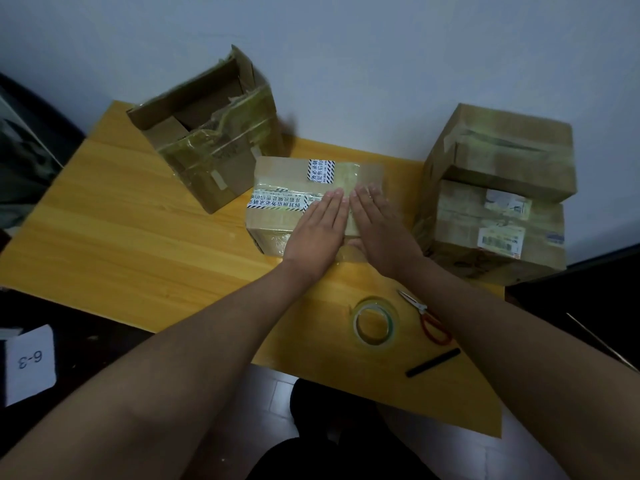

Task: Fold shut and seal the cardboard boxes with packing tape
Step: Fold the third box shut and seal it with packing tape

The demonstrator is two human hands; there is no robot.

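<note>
We press our left hand and right hand flat, fingers straight and together, on the taped box at the tabletop's middle. Tape roll and scissors lie near the front edge.

The scene is dim and flat, with a cool cast on the wall and soft light from above that leaves only faint shadows under the hands and beside the boxes. The corners fall to near black, and the wide lens bows the counter edges and stretches the forearms toward the bottom of the frame. Tape on the middle box gives a dull sheen without hard glare, the open box at the back left is smeared by slight motion blur, and fine detail is soft and grainy throughout.
</note>
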